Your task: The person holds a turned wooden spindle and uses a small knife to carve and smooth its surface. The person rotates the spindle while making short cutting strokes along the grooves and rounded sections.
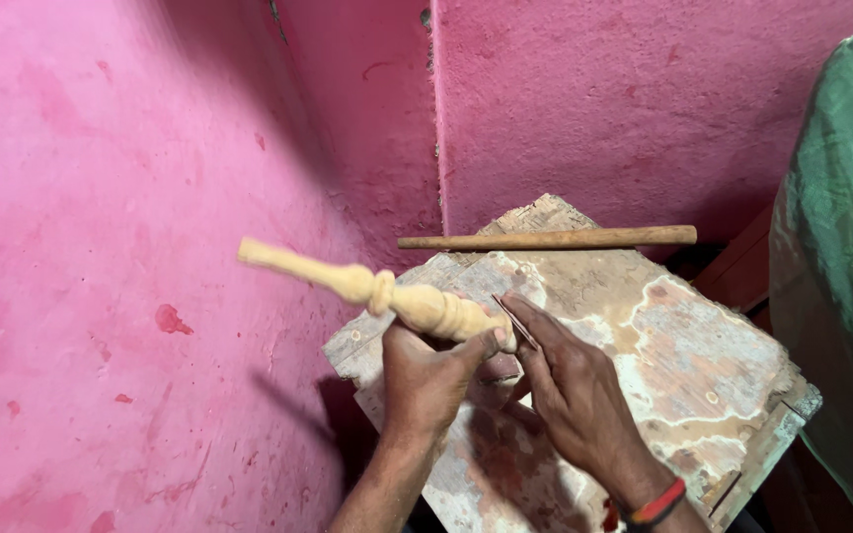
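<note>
Far left: pink plastered wall (101,247), rough, with darker red spots, close beside the work. No room for a wide swing on that side.

Next, a turned wooden spindle (367,286), pale and unfinished, with beads and a ring cut in it. Held slanting in the air, thin end up toward the wall, thick end down in the left hand (426,380). Fingers of that hand clenched around the thick end, thumb pressed along the top. Spindle above the near edge of the worn wooden board (683,365), not resting on it as far as visible.

Then the right hand (570,390), fingers pinched on a small thin sheet, probably a scrap of sandpaper (515,318), laid against the thick end of the spindle. Red and black bangles (656,506) at the wrist.

Step in hand, by judgement: smoothing the thick end. Next move probably needing a small turn of the spindle in the left grip, a steady rub with light pressure, and care for the fingertips so near the sheet.

Behind, a plain round wooden stick (545,238) lying across the far edge of the board, well apart from both hands, not in the way. Far right: green cloth (841,247) hanging, near the board's corner, perhaps limiting the right elbow.
</note>
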